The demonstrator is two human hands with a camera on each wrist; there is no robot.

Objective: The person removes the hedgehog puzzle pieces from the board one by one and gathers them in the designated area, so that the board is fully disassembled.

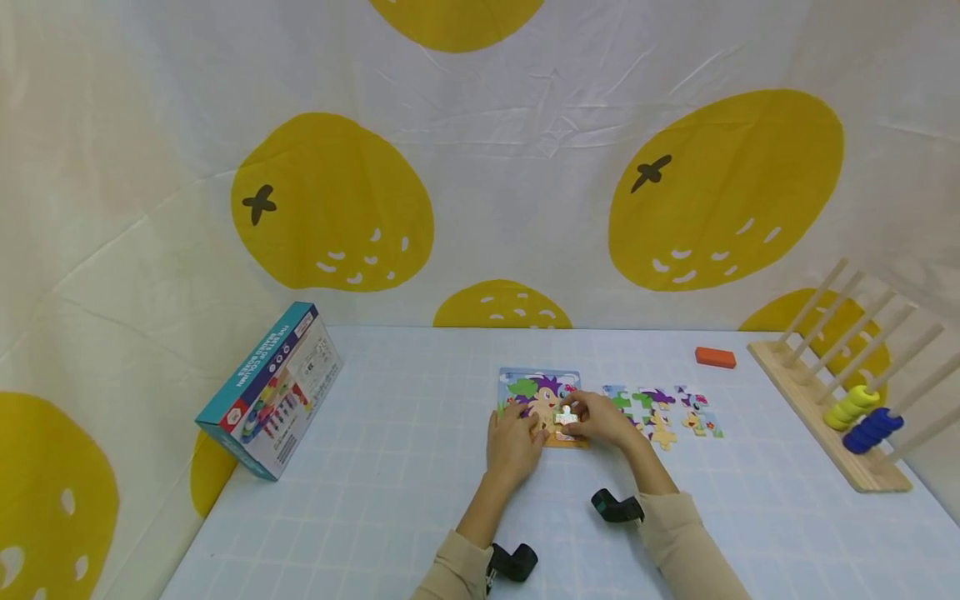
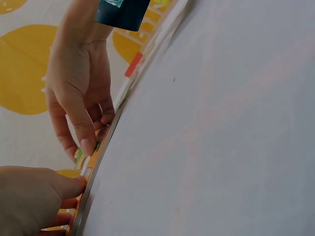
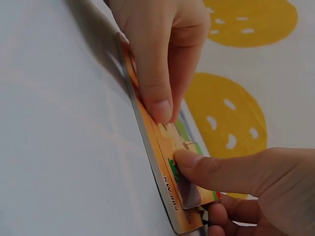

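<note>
A jigsaw puzzle board (image 1: 540,375) with a purple-haired cartoon figure lies flat on the table. My left hand (image 1: 514,446) rests on its left side, thumb and fingertips touching the surface; in the right wrist view that left hand (image 3: 162,49) points down onto the board. My right hand (image 1: 600,419) pinches a puzzle piece (image 1: 566,416) between thumb and fingers over the board's right part. Up close, the piece (image 3: 191,192) is tilted at the board's orange edge, beside the print "KW-809". Loose puzzle pieces (image 1: 662,437) lie to the right of the board, partly behind the right hand.
A toy box (image 1: 273,396) stands at the left of the table. At the right is a wooden peg rack (image 1: 832,417) with yellow rings (image 1: 851,407) and blue rings (image 1: 872,432). An orange block (image 1: 715,357) lies near the back edge. A fruit-patterned cloth hangs behind.
</note>
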